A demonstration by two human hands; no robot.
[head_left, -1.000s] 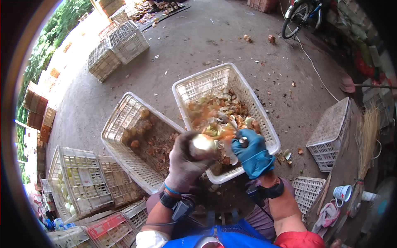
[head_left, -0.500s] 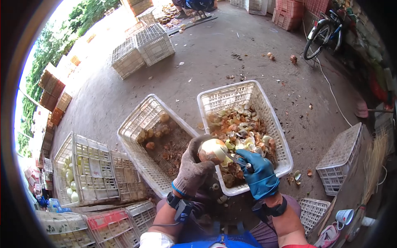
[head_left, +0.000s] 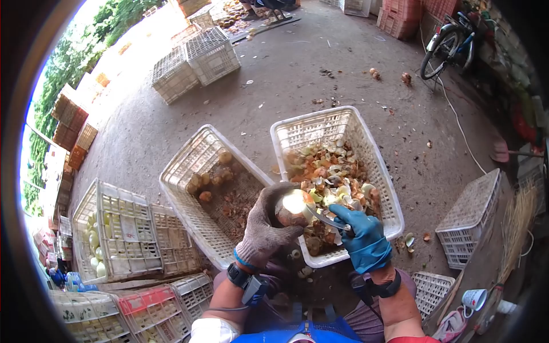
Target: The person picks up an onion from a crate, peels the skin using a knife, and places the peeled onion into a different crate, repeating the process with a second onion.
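Observation:
My left hand (head_left: 262, 233), in a greyish knit glove, is wrapped round a partly peeled onion (head_left: 292, 208). A pale bare patch shows on the onion's upper side, and brown skin covers the lower part. My right hand (head_left: 363, 235) wears a blue rubber glove and grips a small knife (head_left: 327, 220), its blade pointing left with the tip at or close to the onion. Below the hands stands a white crate (head_left: 394, 197) of onion peelings (head_left: 337, 171). Left of it, a second white crate (head_left: 171, 166) contains several unpeeled onions (head_left: 220, 171) and loose brown skins.
Pale peeled onions (head_left: 94, 243) fill a crate at the left. More crates stand at lower left, at right (head_left: 470, 217) and farther back (head_left: 211, 54). A bicycle (head_left: 446, 46) leans at upper right. A broom (head_left: 514, 234) and a cup (head_left: 474, 298) are at lower right.
The onion has turned slightly in my left hand, so its pale patch faces up more. My right hand with the knife has shifted a little to the right. The view has moved slightly.

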